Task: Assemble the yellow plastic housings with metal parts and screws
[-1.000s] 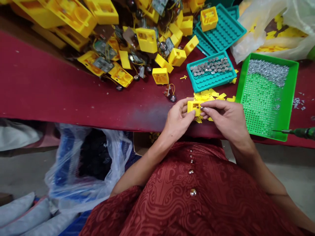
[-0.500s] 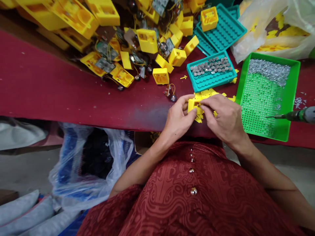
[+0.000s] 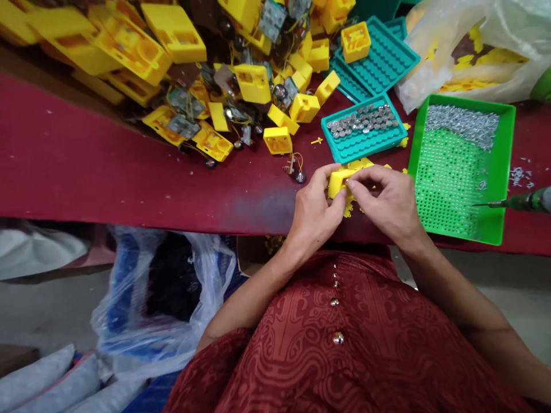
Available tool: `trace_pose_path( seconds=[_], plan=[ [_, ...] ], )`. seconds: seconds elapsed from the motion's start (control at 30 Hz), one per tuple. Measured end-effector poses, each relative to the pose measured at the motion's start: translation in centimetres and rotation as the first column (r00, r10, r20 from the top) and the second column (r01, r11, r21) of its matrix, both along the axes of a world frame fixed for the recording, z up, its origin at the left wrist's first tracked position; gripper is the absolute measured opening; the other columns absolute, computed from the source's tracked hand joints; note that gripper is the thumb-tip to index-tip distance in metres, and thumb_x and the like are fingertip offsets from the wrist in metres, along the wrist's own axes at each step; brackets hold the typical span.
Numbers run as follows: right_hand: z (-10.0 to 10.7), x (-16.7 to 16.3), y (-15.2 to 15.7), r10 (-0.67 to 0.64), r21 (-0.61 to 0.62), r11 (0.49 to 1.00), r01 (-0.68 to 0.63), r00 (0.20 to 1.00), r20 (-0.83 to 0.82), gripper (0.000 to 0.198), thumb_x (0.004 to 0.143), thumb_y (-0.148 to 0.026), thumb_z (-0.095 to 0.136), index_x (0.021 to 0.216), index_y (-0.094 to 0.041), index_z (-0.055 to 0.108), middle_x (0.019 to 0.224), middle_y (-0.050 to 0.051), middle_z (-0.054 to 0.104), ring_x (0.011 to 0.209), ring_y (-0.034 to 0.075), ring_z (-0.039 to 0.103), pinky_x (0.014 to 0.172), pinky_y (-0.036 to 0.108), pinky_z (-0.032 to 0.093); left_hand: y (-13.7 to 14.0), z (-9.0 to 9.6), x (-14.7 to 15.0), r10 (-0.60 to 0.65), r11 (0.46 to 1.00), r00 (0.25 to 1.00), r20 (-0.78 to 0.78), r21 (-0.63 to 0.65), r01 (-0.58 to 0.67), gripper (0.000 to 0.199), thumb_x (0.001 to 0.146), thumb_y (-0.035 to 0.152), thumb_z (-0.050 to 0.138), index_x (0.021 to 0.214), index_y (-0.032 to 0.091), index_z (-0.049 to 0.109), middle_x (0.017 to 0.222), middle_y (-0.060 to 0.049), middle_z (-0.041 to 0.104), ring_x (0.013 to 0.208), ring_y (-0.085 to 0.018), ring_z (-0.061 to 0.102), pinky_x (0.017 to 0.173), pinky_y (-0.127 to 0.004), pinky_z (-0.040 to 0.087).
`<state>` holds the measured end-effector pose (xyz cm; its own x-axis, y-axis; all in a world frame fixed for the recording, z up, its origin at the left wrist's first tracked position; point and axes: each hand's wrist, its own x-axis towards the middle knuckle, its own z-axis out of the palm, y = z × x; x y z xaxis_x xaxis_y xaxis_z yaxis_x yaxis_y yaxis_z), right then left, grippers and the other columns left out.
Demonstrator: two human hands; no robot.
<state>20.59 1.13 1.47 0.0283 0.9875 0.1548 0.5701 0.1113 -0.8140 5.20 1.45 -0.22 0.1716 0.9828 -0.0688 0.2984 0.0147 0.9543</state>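
Note:
My left hand point(image 3: 316, 203) grips a small yellow plastic housing point(image 3: 337, 182) between thumb and fingers, near the table's front edge. At the housing's open right side, the thumb and fingertips of my right hand point(image 3: 385, 198) are pinched together. Whatever they hold is too small and too covered to make out. Flat yellow plastic pieces point(image 3: 359, 164) lie under and behind both hands. Just beyond them is a teal ribbed tray point(image 3: 365, 143) with rows of small round silver parts point(image 3: 364, 119). A small circuit board with a wired round part point(image 3: 300, 176) lies left of my left hand.
A green tray point(image 3: 491, 223) of screws point(image 3: 465, 123) stands at right, with a power screwdriver point(image 3: 531, 201) reaching over it. Yellow housings point(image 3: 252, 83) with wired parts are heaped at back left. A plastic bag point(image 3: 413, 77) sits at back right; a lined blue crate point(image 3: 118, 287) stands below the table.
The yellow housing has tilted in my left hand, and my right fingertips stay at its opening. The whole view has shifted slightly.

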Motion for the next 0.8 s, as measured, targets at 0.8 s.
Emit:
trace_pose_path(
  seconds=[0.8],
  plan=[
    [0.9,-1.1,0.4,-0.053,-0.064,0.997,0.044,0.988,-0.145,0.007,0.084,-0.014,0.069,0.090,-0.017,0.069,0.087,0.001,0.072,0.080,0.012,0.066,0.076,0.027,0.055,0.0,0.2,-0.4,-0.014,0.998,0.993,0.114,-0.065,0.021,0.042,0.095,0.019,0.068,0.136,0.019,0.062,0.128,-0.012,0.081,0.108,-0.021,0.081,0.091,-0.034,0.065]
  ],
)
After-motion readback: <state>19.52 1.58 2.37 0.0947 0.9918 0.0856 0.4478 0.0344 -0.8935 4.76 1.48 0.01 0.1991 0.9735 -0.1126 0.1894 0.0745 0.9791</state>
